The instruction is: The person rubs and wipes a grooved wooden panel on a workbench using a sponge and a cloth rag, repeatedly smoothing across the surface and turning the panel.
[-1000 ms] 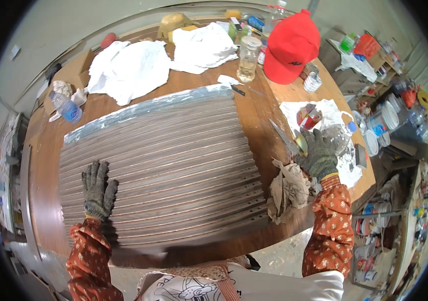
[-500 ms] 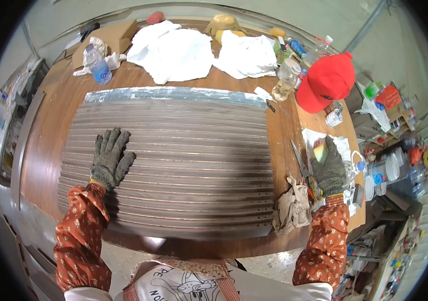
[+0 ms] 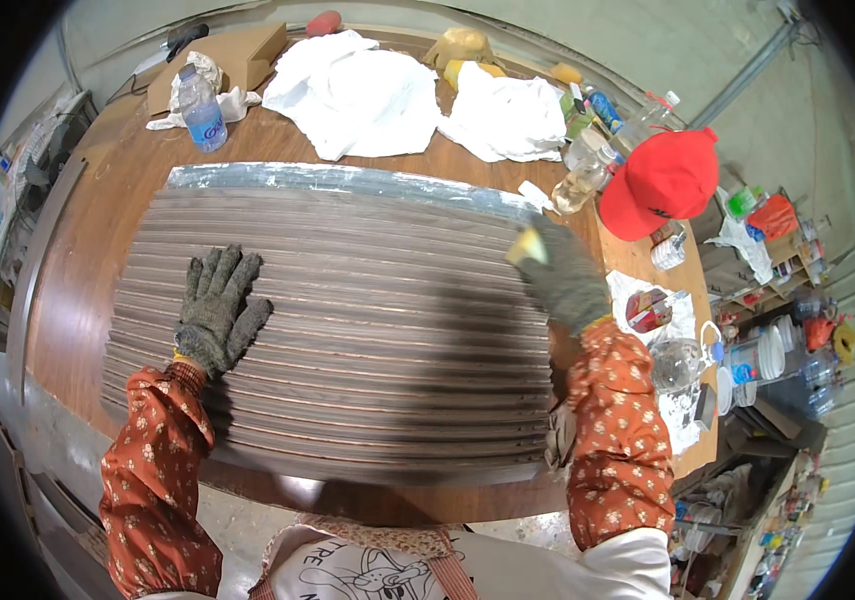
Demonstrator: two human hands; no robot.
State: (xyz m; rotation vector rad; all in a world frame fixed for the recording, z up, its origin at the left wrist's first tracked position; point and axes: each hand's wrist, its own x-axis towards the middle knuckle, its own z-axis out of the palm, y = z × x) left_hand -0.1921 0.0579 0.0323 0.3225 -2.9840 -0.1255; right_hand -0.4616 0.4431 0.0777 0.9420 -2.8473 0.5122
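A row of long grey-brown strips (image 3: 347, 320) lies side by side on the wooden table, with thin pale lines between them. On their left part my gloved left hand (image 3: 215, 308) rests flat, fingers spread. My gloved right hand (image 3: 567, 280), blurred by motion, is over the far right corner of the strips. It grips a small yellow and pale green block (image 3: 527, 246), whose kind I cannot make out. A whitish, paint-streaked band (image 3: 347, 180) runs along the far edge of the strips.
White cloths (image 3: 357, 100) lie along the table's back, with a water bottle (image 3: 200, 112) to their left. On the right are a red cap (image 3: 662, 183), several bottles, a jar of dark red liquid (image 3: 648, 310) and a clear round container (image 3: 677, 363). Crumpled paper (image 3: 559, 437) sits near the right forearm.
My right hand has moved left and away from me, bringing the small block from the white cloth at the right to the strips' far right corner. My left hand stays on the strips.
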